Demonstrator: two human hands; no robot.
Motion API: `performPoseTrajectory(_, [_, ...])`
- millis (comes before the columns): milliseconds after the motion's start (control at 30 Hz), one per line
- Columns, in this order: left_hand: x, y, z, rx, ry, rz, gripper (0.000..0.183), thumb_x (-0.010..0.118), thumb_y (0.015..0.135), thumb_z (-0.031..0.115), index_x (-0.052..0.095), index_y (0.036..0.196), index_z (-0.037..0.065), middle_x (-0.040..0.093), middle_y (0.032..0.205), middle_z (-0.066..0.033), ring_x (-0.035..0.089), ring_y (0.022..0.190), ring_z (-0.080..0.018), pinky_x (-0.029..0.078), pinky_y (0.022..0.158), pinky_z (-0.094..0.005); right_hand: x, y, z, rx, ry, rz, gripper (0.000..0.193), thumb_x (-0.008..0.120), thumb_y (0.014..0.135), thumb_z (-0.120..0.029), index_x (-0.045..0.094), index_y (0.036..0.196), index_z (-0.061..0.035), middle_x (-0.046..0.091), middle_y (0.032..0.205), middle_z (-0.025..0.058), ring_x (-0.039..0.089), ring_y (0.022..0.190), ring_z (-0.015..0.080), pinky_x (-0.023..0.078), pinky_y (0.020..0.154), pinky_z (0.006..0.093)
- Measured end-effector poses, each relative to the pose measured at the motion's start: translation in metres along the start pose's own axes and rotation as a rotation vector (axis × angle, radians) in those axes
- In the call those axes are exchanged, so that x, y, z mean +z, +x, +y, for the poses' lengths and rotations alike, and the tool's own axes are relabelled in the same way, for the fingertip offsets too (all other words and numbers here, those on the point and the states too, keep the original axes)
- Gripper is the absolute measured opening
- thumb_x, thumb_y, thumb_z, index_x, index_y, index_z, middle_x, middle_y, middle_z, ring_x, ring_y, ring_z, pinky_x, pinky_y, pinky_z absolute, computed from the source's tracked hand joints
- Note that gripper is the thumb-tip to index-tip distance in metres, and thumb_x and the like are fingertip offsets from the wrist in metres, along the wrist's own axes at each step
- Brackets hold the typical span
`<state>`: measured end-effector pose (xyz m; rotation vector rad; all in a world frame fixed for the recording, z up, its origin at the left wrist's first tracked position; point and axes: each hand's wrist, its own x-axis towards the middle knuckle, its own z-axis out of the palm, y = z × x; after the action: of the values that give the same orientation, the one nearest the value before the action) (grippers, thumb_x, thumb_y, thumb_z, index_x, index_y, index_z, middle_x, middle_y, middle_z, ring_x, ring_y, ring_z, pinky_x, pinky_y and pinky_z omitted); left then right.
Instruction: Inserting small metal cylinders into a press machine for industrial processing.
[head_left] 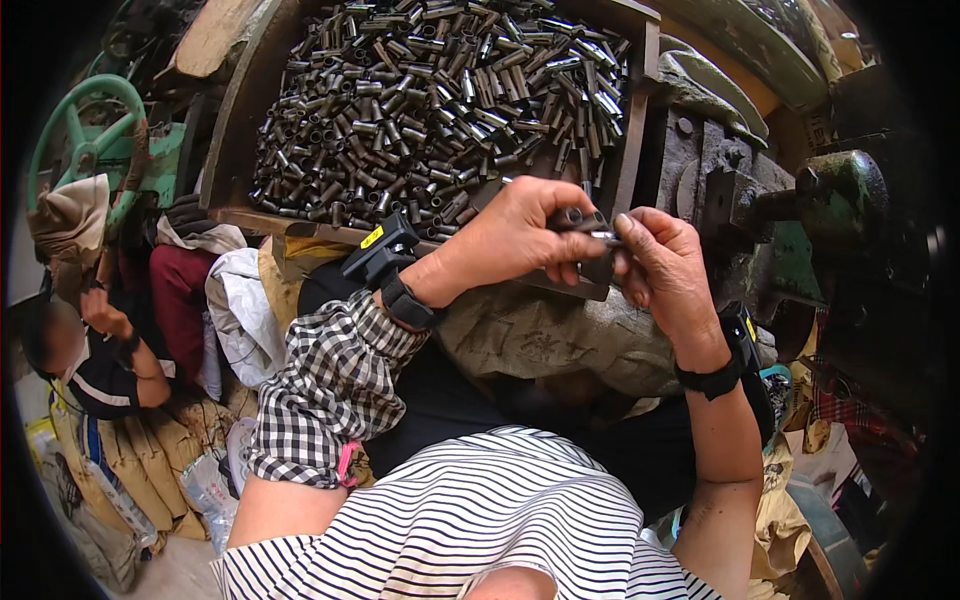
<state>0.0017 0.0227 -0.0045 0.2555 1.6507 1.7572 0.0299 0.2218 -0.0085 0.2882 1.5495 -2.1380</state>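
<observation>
We see a wooden tray (235, 150) heaped with short dark metal tubes (440, 100), and just below its front edge our left hand (515, 235) and right hand (665, 270) meet, both pinching a small metal tube (603, 236) between fingertips. A green handwheel (85, 130) stands far left above a seated person (95, 350), dark machinery (840, 200) rises at right, and the tube is mostly hidden by fingers, so it may be more than one piece.

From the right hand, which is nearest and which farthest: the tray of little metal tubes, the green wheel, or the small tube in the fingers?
1. Small metal tube: held at the right hand.
2. Tray of tubes: just above, ahead.
3. Green wheel: far left.
</observation>
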Motion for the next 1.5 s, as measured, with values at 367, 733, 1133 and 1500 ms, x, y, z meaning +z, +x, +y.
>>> performPoseTrajectory(367, [0.003, -0.002, 0.004, 0.001, -0.138, 0.136, 0.016, 0.066, 0.085, 0.014, 0.060, 0.091, 0.000, 0.061, 0.073, -0.0011, 0.058, 0.057, -0.0064, 0.047, 0.050, -0.0181, 0.015, -0.009, -0.004, -0.207, -0.406, 0.207, 0.022, 0.052, 0.093, -0.018, 0.058, 0.089, 0.0021, 0.059, 0.059, 0.0094, 0.058, 0.047, 0.0150, 0.043, 0.042, 0.0277])
performPoseTrajectory(733, [-0.006, -0.012, -0.005, 0.125, -0.218, 0.360, 0.012, 0.064, 0.085, 0.007, 0.060, 0.095, 0.002, 0.061, 0.076, -0.0018, 0.058, 0.058, -0.0081, 0.048, 0.050, -0.0190, -0.022, -0.240, -0.090, -1.244, -0.928, 0.907, 0.026, 0.051, 0.091, -0.016, 0.052, 0.108, 0.0035, 0.060, 0.102, 0.0185, 0.059, 0.071, 0.0208, 0.051, 0.067, 0.0350])
performPoseTrajectory(1133, [0.049, -0.033, 0.007, 0.051, -0.181, 0.347, 0.013, 0.061, 0.086, 0.008, 0.057, 0.096, 0.001, 0.062, 0.078, -0.0045, 0.060, 0.059, -0.0100, 0.049, 0.048, -0.0207, -0.142, -0.205, -0.075, -1.271, -0.241, 1.126, 0.036, 0.063, 0.083, -0.009, 0.054, 0.115, 0.0036, 0.060, 0.109, 0.0093, 0.058, 0.090, 0.0164, 0.050, 0.077, 0.0302])
performPoseTrajectory(1500, [0.050, 0.098, 0.014, 0.130, -0.108, 0.200, 0.011, 0.061, 0.087, 0.010, 0.057, 0.091, 0.001, 0.061, 0.078, -0.0035, 0.065, 0.065, -0.0114, 0.054, 0.052, -0.0214, -0.164, -0.279, -0.148, -0.917, -1.608, 1.266, 0.042, 0.059, 0.082, -0.007, 0.052, 0.121, 0.0075, 0.056, 0.122, 0.0170, 0.055, 0.110, 0.0269, 0.046, 0.094, 0.0381])
